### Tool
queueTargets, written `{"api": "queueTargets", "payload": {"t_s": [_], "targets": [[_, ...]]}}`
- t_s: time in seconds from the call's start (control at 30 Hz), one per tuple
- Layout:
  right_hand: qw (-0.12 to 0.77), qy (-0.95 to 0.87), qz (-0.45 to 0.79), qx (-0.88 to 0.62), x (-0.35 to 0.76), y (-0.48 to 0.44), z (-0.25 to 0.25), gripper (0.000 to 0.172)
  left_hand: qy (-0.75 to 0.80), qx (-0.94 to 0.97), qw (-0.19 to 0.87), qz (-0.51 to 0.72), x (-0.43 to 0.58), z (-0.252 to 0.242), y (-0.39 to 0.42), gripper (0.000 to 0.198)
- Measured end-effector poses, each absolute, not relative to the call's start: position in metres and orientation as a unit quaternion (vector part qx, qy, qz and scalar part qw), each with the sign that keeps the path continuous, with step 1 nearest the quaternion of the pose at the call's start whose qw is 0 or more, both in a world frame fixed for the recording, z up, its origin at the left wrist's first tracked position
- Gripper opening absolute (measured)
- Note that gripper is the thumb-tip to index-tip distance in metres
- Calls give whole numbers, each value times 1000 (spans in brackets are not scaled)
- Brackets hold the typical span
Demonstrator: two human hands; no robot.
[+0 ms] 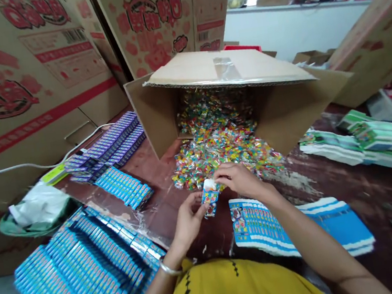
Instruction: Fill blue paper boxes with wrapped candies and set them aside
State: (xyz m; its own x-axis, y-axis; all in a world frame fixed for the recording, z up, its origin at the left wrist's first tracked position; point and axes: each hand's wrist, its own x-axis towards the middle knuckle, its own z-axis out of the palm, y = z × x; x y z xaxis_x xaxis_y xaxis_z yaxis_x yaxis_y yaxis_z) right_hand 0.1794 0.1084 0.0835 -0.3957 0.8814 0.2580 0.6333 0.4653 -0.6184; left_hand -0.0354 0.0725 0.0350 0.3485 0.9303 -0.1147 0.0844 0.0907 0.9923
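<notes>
Between thumb and fingers, my left hand [189,216] grips a small blue printed candy box [211,202] upright, its white top flap raised. My right hand [234,178] is at the box's top, fingers pinched together beside the flap; whether they hold the flap or a candy is hidden. Just behind both hands, a heap of small wrapped candies [218,149] in many colours spills out of a large carton [281,111] lying on its side. Under my right forearm lies a fanned row of flat blue boxes [260,225].
Rows of filled-out blue boxes [79,273] stand at the left front, with a short blue row [123,186] and purple boxes [108,141] behind. A white cable [21,166] runs to a yellow-green power strip [54,174]. Green flat boxes [378,137] lie right. Tall cartons [161,21] stand behind.
</notes>
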Motion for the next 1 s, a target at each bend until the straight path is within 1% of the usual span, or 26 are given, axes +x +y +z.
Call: {"api": "queueTargets", "payload": {"t_s": [0.07,0.13,0.23,0.3,0.4,0.47,0.53,0.6,0.67,0.73,0.83,0.9,1.0], "targets": [[290,-803,218,-473,175,110,81,16,429,564,608,358,-34,36,75,33],[323,-791,205,-478,169,108,77,16,413,546,630,368,-30,36,76,31],[374,-766,211,-478,160,101,69,24,404,514,646,395,-24,34,74,29],[372,-752,265,-475,159,98,65,32,404,498,650,407,-21,31,69,31],[325,-733,378,-463,163,95,62,39,418,487,641,421,-16,29,62,44],[323,-706,435,-455,167,93,60,35,428,482,627,437,-14,30,59,51],[379,-649,466,-467,168,89,57,30,427,475,625,450,-13,33,60,53],[437,-585,482,-484,165,82,50,31,418,471,630,453,-14,35,63,52],[465,-546,498,-488,159,74,40,32,411,472,639,447,-16,35,66,49],[481,-527,497,-494,152,68,28,29,406,475,647,438,-17,34,67,44],[506,-516,450,-524,145,63,17,21,397,477,662,420,-16,30,65,40],[510,-519,424,-539,143,63,15,22,395,475,667,417,-14,27,64,37],[527,-503,426,-537,141,63,17,19,393,452,670,438,-12,24,63,37]]}}
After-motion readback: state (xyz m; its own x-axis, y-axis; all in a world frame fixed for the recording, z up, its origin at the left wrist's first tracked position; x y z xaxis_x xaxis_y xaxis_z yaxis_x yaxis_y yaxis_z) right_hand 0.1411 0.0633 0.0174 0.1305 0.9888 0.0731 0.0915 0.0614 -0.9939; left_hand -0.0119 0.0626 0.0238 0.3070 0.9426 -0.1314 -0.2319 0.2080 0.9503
